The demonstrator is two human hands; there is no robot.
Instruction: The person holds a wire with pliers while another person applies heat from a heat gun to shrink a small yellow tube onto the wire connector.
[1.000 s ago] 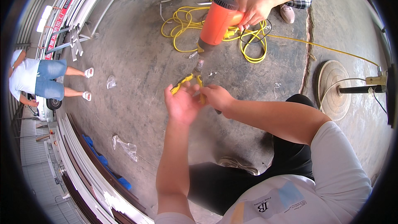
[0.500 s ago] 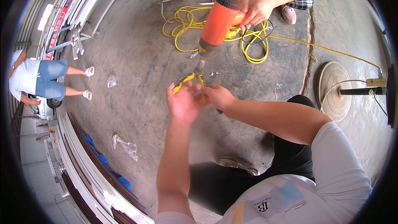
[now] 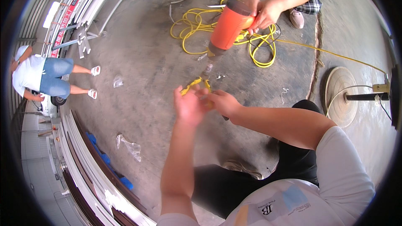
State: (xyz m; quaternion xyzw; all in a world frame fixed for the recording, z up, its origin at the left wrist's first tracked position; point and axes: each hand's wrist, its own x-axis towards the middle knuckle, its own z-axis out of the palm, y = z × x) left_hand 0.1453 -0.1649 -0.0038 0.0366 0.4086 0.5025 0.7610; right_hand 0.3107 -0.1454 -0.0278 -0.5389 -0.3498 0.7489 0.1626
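Observation:
Yellow-handled pliers (image 3: 195, 83) stand with handles spread and jaws pointing away from me. My left hand (image 3: 189, 106), palm up, is closed around their handles. My right hand (image 3: 226, 103) is closed against it at the right handle; a dark end pokes out below its fingers, and the rest of what it grips is hidden. A blurred, clear-looking piece (image 3: 208, 68) is at the jaws. Just beyond, an orange heat gun (image 3: 228, 26) slants its nozzle down toward that piece. A co-worker's two hands (image 3: 268, 13) hold the gun by its grip.
A looped yellow cable (image 3: 261, 64) lies behind the gun and runs right. A round stand base (image 3: 338, 96) is at right. Plastic scraps (image 3: 130, 147) lie on the floor at left. Long white profiles (image 3: 90, 171) are stacked lower left. Another person (image 3: 46, 75) stands at far left.
The whole view has shifted slightly right and down. My hands keep hold of the pliers; the heat gun stays pointed at the jaws.

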